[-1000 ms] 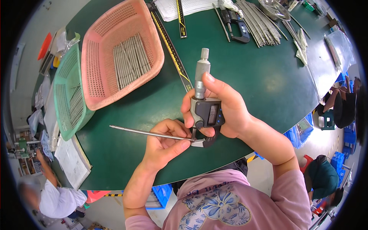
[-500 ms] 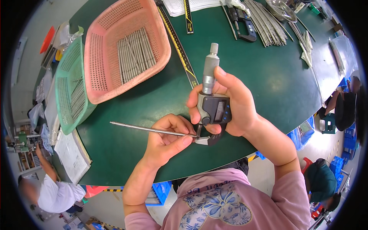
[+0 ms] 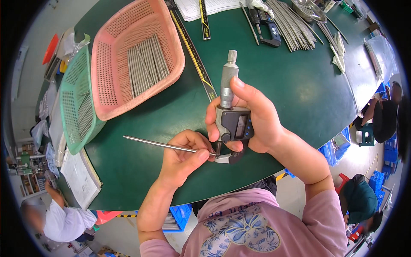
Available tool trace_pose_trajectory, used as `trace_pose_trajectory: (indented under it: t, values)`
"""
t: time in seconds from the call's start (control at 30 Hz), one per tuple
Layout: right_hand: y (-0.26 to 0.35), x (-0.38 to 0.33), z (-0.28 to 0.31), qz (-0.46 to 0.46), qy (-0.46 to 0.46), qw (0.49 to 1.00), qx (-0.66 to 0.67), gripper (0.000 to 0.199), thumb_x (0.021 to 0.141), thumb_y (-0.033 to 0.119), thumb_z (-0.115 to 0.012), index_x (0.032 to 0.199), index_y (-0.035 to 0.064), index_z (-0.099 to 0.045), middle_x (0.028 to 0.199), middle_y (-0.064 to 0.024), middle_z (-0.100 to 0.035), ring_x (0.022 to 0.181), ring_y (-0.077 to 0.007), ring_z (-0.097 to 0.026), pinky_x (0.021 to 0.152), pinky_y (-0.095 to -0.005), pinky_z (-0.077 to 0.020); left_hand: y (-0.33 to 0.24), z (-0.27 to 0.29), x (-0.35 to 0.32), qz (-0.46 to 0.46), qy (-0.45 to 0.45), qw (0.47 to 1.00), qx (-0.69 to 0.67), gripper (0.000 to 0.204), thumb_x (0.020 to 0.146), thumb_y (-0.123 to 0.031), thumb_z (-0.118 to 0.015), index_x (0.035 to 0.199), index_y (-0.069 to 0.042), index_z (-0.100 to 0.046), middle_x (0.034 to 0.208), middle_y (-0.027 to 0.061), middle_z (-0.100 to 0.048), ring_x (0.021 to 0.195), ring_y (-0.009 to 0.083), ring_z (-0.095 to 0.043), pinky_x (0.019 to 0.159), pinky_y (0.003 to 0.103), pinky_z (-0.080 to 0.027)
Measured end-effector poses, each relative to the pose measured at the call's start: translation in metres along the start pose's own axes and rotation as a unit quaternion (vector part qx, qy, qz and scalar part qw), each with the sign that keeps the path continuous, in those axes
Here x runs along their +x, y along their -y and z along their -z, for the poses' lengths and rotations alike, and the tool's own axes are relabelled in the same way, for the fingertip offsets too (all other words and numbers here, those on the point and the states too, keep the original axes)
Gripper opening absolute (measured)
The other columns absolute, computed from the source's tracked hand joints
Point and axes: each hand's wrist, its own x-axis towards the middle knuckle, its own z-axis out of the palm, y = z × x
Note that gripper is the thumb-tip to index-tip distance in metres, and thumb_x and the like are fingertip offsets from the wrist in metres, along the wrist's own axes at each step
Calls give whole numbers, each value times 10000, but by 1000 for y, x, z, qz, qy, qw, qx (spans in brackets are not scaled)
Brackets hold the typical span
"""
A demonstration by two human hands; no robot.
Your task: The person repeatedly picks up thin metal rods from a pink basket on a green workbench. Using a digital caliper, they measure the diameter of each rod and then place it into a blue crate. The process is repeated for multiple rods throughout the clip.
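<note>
Head view showed the right hand [image 3: 257,118] gripping a digital micrometer [image 3: 233,124], the left hand [image 3: 184,156] pinching a thin steel rod [image 3: 162,145] between its anvils; measured rods filled the pink basket [image 3: 171,38] at 11 o'clock.

On the round green-topped table [image 3: 299,98], a pink plastic mesh basket [image 3: 171,38] sits far left with thin metal rods inside; a green mesh basket [image 3: 70,107] lies just left of it. A long black ruler [image 3: 192,51] runs right of the pink basket. Loose metal rods [image 3: 291,23] lie far right.
</note>
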Motion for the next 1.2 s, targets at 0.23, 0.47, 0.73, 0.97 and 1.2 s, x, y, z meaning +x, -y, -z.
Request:
trace_pose_trajectory:
  t: [0.23,0.47,0.73,0.97,1.2]
  values:
    - [-2,1,1,-8,14,1000,6,634,835,575,-302,824,-10,-544,648,-99,-580,402,-130,-436,387,-224,-347,0,2,-1,1,0,1000,4,140,787,-79,-614,808,-20,-489,804,73,-558,716,124,-546,651,254,-456]
    - [-1,2,2,-49,1,999,23,676,855,560,-189,870,-21,-535,673,-117,-580,398,-143,-429,398,-228,-352,0,5,-1,-3,28,999,-25,153,764,-15,-607,831,-32,-471,849,81,-542,749,135,-543,677,268,-453]
    - [-4,4,4,-54,15,997,60,676,829,589,-256,839,-25,-540,659,-128,-575,376,-141,-428,372,-221,-355,1,6,-1,-18,59,998,-34,177,747,32,-590,837,-40,-456,875,95,-529,772,142,-533,690,274,-449]
    - [-3,1,0,-41,21,999,20,624,825,580,-351,786,-15,-534,617,-102,-571,359,-122,-409,370,-216,-340,1,7,-3,-9,64,997,-31,193,734,40,-598,841,-36,-457,890,87,-526,798,140,-545,707,275,-454]
    - [0,0,6,-36,23,999,2,660,835,579,-288,794,-21,-560,642,-146,-575,415,-153,-471,328,-229,-363,6,4,2,-13,73,996,-43,180,743,7,-601,860,-30,-469,896,81,-526,842,148,-551,732,291,-458]
